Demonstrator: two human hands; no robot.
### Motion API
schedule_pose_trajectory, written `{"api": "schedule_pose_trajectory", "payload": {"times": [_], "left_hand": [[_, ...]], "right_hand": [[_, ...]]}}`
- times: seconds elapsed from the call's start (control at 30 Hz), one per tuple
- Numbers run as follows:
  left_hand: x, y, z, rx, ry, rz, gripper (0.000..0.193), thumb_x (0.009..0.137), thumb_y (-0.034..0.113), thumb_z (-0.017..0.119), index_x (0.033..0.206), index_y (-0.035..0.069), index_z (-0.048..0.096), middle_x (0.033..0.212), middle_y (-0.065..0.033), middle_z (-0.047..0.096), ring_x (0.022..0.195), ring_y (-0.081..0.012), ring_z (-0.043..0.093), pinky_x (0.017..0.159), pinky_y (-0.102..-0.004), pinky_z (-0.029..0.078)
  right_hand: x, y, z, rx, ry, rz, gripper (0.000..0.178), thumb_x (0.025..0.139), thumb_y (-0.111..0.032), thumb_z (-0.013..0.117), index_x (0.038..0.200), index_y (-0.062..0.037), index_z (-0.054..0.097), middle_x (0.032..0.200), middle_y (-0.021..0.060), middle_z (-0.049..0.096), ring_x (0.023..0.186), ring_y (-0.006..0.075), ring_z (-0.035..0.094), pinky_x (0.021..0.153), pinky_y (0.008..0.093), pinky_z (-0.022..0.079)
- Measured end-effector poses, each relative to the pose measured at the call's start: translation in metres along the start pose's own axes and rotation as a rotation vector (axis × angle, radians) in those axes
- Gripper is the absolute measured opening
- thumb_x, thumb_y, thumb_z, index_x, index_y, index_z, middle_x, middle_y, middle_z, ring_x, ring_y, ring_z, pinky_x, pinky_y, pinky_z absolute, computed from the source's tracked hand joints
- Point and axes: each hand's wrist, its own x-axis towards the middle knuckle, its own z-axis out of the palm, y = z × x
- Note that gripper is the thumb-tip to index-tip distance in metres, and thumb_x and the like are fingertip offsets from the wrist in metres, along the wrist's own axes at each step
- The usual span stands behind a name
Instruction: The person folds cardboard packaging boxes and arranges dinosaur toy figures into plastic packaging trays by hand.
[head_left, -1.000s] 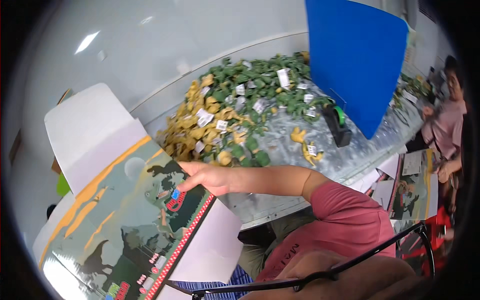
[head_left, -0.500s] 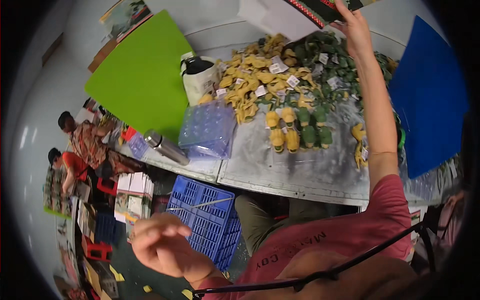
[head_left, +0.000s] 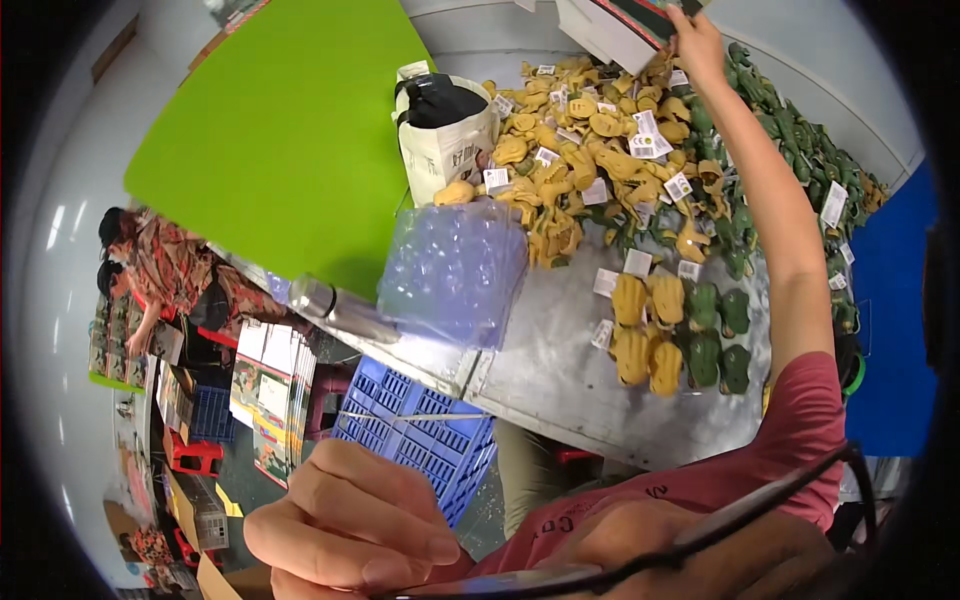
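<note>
My right hand [head_left: 699,45] reaches to the far side of the table and grips the edge of a printed cardboard box [head_left: 612,34], white on one face with dark and red trim. Below it lies a heap of yellow dinosaur-like toys [head_left: 590,140] with white tags, and green ones [head_left: 790,125] spread to the right. Nearer me, yellow toys [head_left: 630,355] and green toys [head_left: 704,365] stand in short rows on the metal table [head_left: 560,370]. My left hand [head_left: 350,520] is raised close to the camera, fingers curled closed; nothing shows in it.
Clear plastic trays [head_left: 450,270] are stacked left of the toys, beside a white bag [head_left: 445,150] and a steel flask [head_left: 345,312]. A green panel [head_left: 280,130] and blue panel [head_left: 895,330] flank the table. A blue crate [head_left: 420,420] stands below. Co-workers [head_left: 170,265] are at left.
My view has shifted, so the table appears lower and nearer. My left hand has come closer to the camera and its fingers have curled in. My right hand still grips the box, now tilted differently.
</note>
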Motion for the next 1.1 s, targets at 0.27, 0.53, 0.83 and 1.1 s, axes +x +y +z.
{"api": "schedule_pose_trajectory", "payload": {"times": [0.27, 0.53, 0.83, 1.1], "left_hand": [[-0.011, -0.120, -0.012, 0.031, 0.276, -0.018, 0.013, 0.096, 0.011, 0.064, 0.107, 0.006, 0.061, 0.086, -0.0056, 0.053, 0.051, -0.0145, 0.054, 0.050, -0.0275, 0.039], [-0.086, -0.167, -0.044, 0.144, 0.342, -0.669, 0.012, 0.095, 0.001, 0.062, 0.101, -0.006, 0.069, 0.089, -0.0134, 0.066, 0.069, -0.0168, 0.066, 0.062, -0.0266, 0.056], [-0.152, -0.116, -0.035, 0.086, 0.334, -0.982, 0.014, 0.098, 0.000, 0.063, 0.109, -0.004, 0.071, 0.093, -0.0093, 0.069, 0.078, -0.0138, 0.066, 0.074, -0.0261, 0.053], [-0.224, -0.085, 0.005, -0.008, 0.149, -1.264, 0.016, 0.100, 0.007, 0.065, 0.112, -0.002, 0.071, 0.099, -0.0078, 0.072, 0.083, -0.0132, 0.067, 0.078, -0.0265, 0.055]], "right_hand": [[0.175, 0.108, 0.128, -0.362, 0.560, 0.007, 0.059, 0.092, -0.045, 0.069, 0.127, 0.0024, 0.060, 0.113, 0.0217, 0.071, 0.106, 0.0355, 0.070, 0.091, 0.0416, 0.055], [0.049, 0.035, 0.191, 0.100, -0.202, 0.235, 0.065, 0.096, -0.016, 0.066, 0.152, -0.0014, 0.037, 0.129, 0.0244, 0.063, 0.088, 0.0231, 0.075, 0.070, 0.0327, 0.062], [-0.049, -0.024, 0.053, -0.245, -0.547, -0.044, 0.049, 0.101, -0.018, 0.061, 0.147, -0.0093, 0.049, 0.134, 0.0174, 0.062, 0.088, 0.0197, 0.074, 0.078, 0.0337, 0.061], [-0.190, -0.116, -0.170, -0.252, -0.758, -0.233, 0.031, 0.105, -0.021, 0.060, 0.133, -0.0092, 0.063, 0.115, 0.0086, 0.072, 0.090, 0.0154, 0.071, 0.080, 0.0336, 0.057]]}}
